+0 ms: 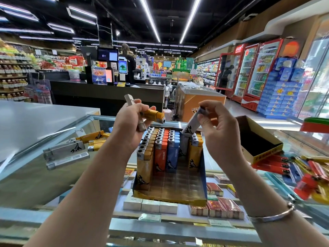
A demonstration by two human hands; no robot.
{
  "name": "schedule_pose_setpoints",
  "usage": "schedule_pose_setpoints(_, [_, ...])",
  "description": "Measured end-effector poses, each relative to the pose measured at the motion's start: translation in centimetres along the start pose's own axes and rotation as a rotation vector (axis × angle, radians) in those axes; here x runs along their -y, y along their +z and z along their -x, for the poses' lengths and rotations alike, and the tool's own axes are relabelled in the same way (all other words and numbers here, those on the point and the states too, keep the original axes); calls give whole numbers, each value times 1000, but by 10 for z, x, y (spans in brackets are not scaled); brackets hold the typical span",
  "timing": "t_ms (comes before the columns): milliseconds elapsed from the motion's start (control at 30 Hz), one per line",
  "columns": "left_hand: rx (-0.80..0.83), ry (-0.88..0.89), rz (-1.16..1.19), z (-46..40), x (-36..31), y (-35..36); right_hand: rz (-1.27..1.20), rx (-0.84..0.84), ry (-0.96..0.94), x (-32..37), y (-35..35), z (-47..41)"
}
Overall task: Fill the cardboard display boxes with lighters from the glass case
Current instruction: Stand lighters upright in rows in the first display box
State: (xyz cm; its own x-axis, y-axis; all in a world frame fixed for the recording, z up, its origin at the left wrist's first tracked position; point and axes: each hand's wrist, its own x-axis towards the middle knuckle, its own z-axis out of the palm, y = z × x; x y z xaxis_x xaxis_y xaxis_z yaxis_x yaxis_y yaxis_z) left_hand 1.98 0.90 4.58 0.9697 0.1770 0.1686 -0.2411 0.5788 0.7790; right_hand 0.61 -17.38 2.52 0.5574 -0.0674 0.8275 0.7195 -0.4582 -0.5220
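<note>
Over the display box point(170, 184), hands point(132, 122) hold lighters point(189, 124)

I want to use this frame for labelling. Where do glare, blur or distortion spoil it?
Head view: ceiling strip lights glare off the glass case, washing out its left side; wide-angle bending curves the edges; loose lighters at right smear with blur; the left hand, right hand and display box stay fairly sharp.
</note>
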Motion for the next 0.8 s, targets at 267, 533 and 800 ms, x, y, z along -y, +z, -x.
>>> schedule_pose_setpoints(267, [51,22,-57,-2,3,2,98,85,13,-4,1,0])
schedule_pose_setpoints(533, [160,284,-513,7,4,-2,54,91,22,-5,0,-2])
schedule_pose_setpoints(800, [61,298,-649,0,10,-8,251,355,-60,-3,7,1])
